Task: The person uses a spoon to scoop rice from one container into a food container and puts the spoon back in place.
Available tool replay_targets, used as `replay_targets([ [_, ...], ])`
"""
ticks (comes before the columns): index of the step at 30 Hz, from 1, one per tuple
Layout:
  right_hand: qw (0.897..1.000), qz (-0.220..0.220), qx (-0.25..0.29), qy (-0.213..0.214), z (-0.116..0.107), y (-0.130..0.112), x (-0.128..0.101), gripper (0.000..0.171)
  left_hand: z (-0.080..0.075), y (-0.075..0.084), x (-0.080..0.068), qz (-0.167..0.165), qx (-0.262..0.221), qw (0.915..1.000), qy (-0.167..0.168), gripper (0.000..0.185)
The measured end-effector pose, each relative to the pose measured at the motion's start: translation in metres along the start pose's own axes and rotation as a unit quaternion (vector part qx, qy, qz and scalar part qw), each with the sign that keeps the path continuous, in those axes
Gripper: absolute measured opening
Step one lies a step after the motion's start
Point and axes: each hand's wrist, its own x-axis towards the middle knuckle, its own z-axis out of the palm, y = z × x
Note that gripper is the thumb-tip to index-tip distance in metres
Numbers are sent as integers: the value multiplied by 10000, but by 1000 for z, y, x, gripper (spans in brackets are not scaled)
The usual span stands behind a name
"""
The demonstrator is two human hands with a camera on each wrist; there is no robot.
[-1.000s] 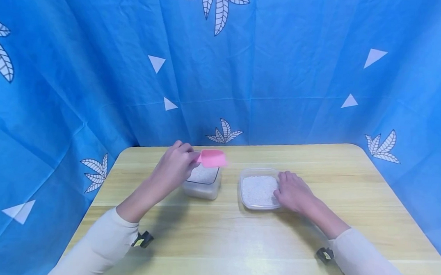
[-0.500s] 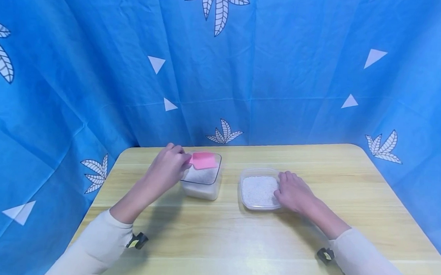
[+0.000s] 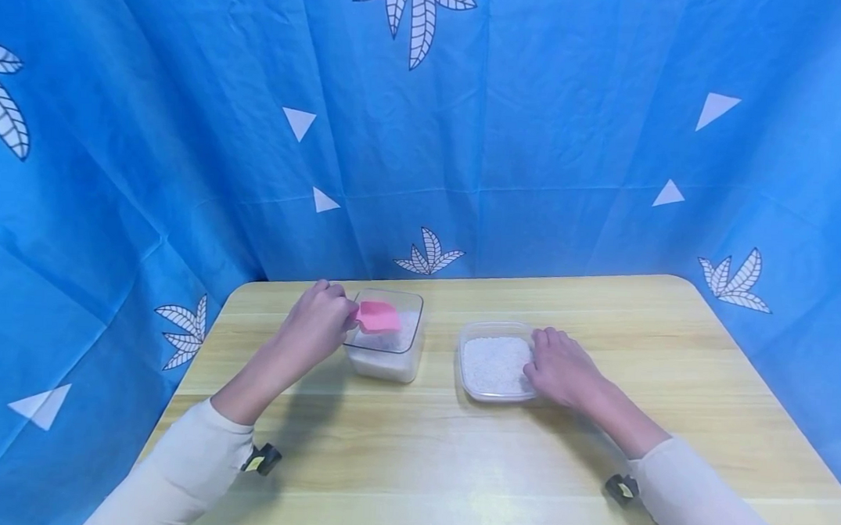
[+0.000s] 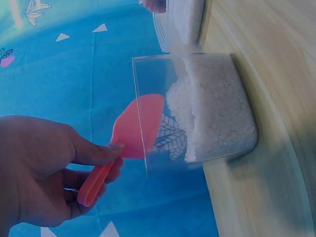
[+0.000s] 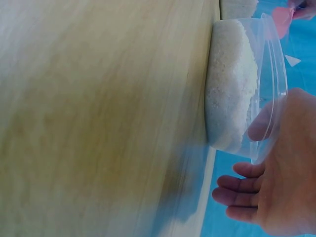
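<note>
1. Since the frame one second ago, the pink scoop (image 3: 376, 316) has come down from above the tub (image 3: 386, 347) and now dips inside it, toward the left side of the tub.
2. The left hand (image 3: 313, 328) pinches the handle of the scoop between thumb and curled fingers (image 4: 96, 154), just left of the tub.
3. The blade of the scoop (image 4: 139, 123) is behind the clear wall of the tub (image 4: 197, 106), just above the rice (image 4: 212, 106).
4. The right hand (image 3: 560, 368) has not moved. It rests against the right rim of the tray (image 3: 493, 363), with the thumb (image 5: 260, 123) on the wall and the fingers loose.
5. The tray, full of rice, stands right of the tub, a little apart.
6. Both stand on the wooden table (image 3: 454, 452).
</note>
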Motion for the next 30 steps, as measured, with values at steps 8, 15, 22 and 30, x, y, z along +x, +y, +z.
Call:
replay_targets([
  [8, 10000, 10, 33, 19, -1, -2, -1, 51, 6, -2, 4, 150, 169, 9997, -86, 8],
  [15, 10000, 8, 45, -35, -2, -2, -1, 56, 9, -1, 5, 99, 346, 9990, -263, 6],
  [22, 10000, 15, 8, -41, -2, -2, 0, 56, 13, 3, 11, 50, 650, 9964, -536, 8],
  [30, 10000, -10, 17, -40, -1, -1, 0, 56, 17, 9, 19, 162, 1050, 9911, -802, 9],
])
